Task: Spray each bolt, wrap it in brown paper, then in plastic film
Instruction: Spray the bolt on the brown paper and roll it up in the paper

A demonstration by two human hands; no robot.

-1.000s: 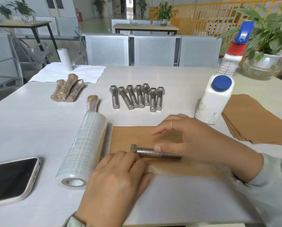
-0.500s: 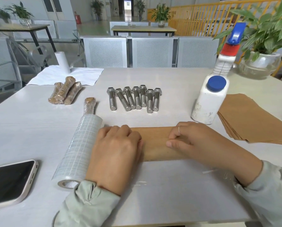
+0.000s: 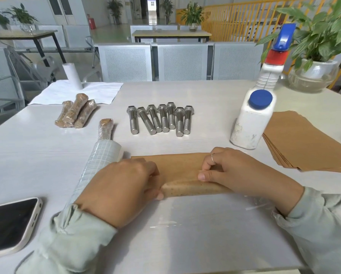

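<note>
Where the white tabletop [image 3: 185, 91] fills most of the view, we find everything laid out on it. To the right lies a stack of brown paper sheets [image 3: 296, 139], and just beside its left edge stands a white spray bottle [image 3: 250, 123] with a blue cap and a red-and-blue trigger head. On the left a roll of plastic film [image 3: 98, 167] lies lengthwise, its far end just beside a single wrapped bolt [image 3: 105, 129]. A dark phone [image 3: 9, 224] rests at the near left corner.

In the middle, close to us, a brown paper sheet [image 3: 175, 165] is partly rolled into a tube along its near edge (the bolt being wrapped is hidden inside, so we cannot see it). Our left hand [image 3: 122, 190] grips the tube's left end, fingers curled around it, thumb at the near side. Our right hand [image 3: 239, 173] holds the right part, fingers bent onto the paper and the thumb pressing along the roll; a ring sits on one finger.

Beyond the sheet, seven bare steel bolts [image 3: 161, 119] lie side by side, heads away from us. Further left, three wrapped bolts [image 3: 75, 113] lie in a small pile near a white sheet [image 3: 76, 91] with a white roll [image 3: 72, 76] standing on it.
</note>
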